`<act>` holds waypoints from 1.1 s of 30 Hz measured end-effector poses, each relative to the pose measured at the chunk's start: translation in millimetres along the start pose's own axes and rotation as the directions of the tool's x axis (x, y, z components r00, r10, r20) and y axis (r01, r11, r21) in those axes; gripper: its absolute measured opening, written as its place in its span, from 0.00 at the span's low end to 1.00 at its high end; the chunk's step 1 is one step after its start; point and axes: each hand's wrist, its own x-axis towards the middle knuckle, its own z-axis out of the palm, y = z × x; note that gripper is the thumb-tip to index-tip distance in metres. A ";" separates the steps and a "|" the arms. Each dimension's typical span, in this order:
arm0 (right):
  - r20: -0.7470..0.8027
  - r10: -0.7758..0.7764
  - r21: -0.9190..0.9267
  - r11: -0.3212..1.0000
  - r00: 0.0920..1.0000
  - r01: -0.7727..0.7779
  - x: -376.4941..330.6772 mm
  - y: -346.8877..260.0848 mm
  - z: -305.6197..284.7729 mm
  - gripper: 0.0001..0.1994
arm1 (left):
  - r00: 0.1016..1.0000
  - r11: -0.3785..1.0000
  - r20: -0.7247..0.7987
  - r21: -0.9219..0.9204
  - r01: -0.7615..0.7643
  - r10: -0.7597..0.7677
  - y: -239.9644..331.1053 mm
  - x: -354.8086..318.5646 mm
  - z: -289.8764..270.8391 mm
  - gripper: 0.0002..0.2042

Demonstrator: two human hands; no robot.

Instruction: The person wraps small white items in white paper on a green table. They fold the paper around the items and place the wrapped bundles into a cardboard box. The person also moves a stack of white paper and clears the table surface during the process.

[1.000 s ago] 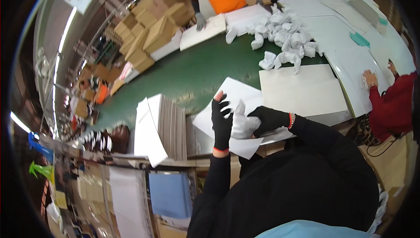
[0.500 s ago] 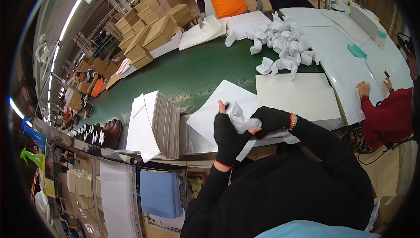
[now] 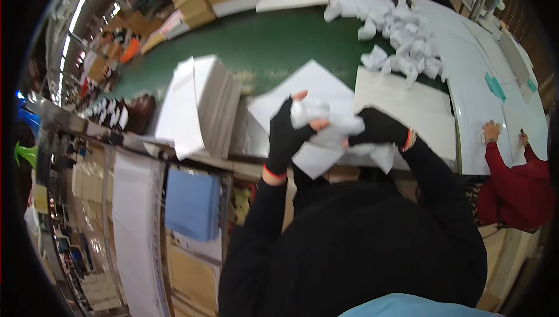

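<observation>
Gripping a crumpled white paper wad (image 3: 329,127) between both gloved hands, you are holding it just above the near edge of the green bench (image 3: 262,43). Your left hand (image 3: 286,136) is closing its fingers (image 3: 300,94) around the wad's left end; your right hand (image 3: 379,130) is clamping the right end. Flat white sheets (image 3: 314,84) are lying directly beneath the fingers. A stack of white sheets (image 3: 198,104) is standing left of the fingers, and a pile of crumpled wads (image 3: 402,43) is lying beyond them.
</observation>
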 end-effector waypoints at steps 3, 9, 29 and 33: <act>-0.072 -0.018 0.145 0.989 0.997 0.028 -6.8 2.8 5.7 0.32 | 0.979 0.926 0.150 -0.331 0.181 -0.138 7.2 -7.0 -3.0 0.19; 0.182 0.151 0.073 0.983 0.972 -0.167 -19.4 -18.9 -38.9 0.31 | 0.978 0.929 0.092 -0.307 0.208 -0.189 12.8 1.6 -7.7 0.16; -0.489 0.140 0.821 0.408 0.861 0.400 -26.0 7.4 25.4 0.27 | 0.992 0.986 -0.079 -0.147 0.083 -0.095 10.5 -3.0 20.5 0.19; -0.495 0.123 0.691 0.655 0.860 0.305 -29.8 -10.6 26.8 0.30 | 0.977 0.947 0.128 -0.251 0.200 -0.172 26.8 -3.4 26.1 0.22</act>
